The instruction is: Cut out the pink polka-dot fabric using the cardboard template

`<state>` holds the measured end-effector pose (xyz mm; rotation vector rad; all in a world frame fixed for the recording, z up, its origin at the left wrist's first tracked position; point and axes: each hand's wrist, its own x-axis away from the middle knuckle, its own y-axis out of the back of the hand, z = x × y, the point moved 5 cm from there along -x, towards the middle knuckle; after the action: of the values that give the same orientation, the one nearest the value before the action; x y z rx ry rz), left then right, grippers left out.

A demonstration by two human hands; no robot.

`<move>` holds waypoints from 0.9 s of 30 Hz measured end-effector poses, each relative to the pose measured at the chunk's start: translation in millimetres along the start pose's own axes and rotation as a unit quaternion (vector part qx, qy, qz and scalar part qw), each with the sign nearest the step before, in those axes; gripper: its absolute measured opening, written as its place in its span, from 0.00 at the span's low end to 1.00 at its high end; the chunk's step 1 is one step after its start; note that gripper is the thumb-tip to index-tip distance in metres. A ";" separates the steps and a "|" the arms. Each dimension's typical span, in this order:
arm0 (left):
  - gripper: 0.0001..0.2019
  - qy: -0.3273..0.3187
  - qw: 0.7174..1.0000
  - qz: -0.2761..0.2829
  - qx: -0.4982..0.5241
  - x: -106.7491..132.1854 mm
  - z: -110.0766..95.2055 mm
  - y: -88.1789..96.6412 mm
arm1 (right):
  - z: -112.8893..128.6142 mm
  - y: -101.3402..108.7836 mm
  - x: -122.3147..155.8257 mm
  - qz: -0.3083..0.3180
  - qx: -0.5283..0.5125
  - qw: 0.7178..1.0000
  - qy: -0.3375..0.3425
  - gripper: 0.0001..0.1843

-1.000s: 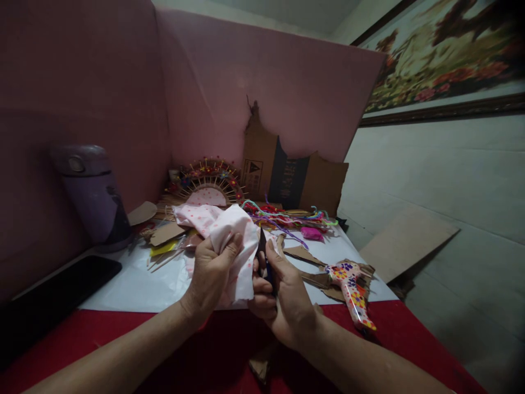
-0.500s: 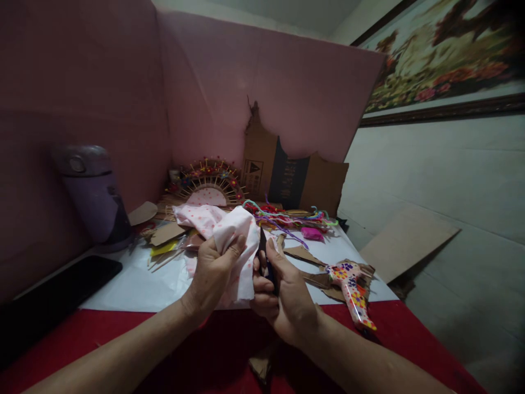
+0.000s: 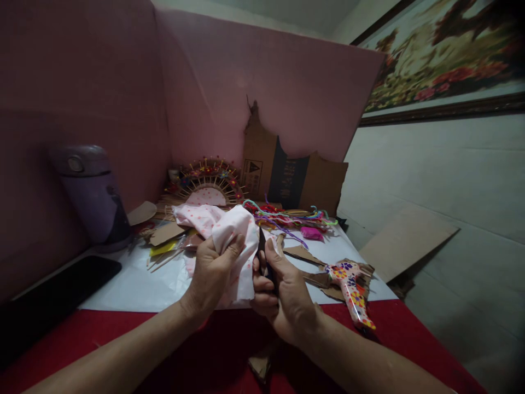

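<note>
My left hand (image 3: 215, 268) pinches a white cloth with pink-red dots (image 3: 240, 227), bunched between thumb and fingers. The cloth's far end trails back over the clutter on the table, and its near edge hangs below my fingers. Dark-handled scissors (image 3: 262, 246) are gripped in my right hand (image 3: 285, 287), with the blade pointing up and away beside the cloth's right edge. Much of the handles is hidden by my fingers. A small light scrap, perhaps cloth, shows just past my right thumb.
A flowered glue gun (image 3: 350, 290) lies on torn cardboard at right. Behind are colourful pipe cleaners (image 3: 287, 216), a half-round stick ornament (image 3: 211, 183) and standing cardboard (image 3: 295, 175). At left stand a purple bottle (image 3: 92, 197) and a black phone-like slab (image 3: 74, 284).
Almost nothing differs. Both hands keep the same hold on the cloth and scissors, with only a very slight shift in the view.
</note>
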<state>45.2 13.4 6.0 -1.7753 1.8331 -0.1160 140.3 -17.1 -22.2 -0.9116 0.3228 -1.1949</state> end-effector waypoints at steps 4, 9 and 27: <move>0.09 0.001 1.000 -0.004 0.016 0.9 -1.1 -1.5 | -0.4 1.3 -1.0 -0.006 0.004 1.000 0.011 0.25; 0.09 0.010 1.000 -0.003 0.002 -0.1 1.5 -0.5 | -0.1 1.4 -0.8 -0.003 0.009 1.000 0.024 0.24; 0.08 -0.005 0.998 -0.003 -0.061 -1.0 4.2 4.2 | 1.5 2.9 -0.9 -0.018 0.032 0.998 0.055 0.24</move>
<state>43.3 16.1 1.0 -1.8602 1.8626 0.0033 142.9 -15.3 -23.7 -0.8011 0.3548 -1.2847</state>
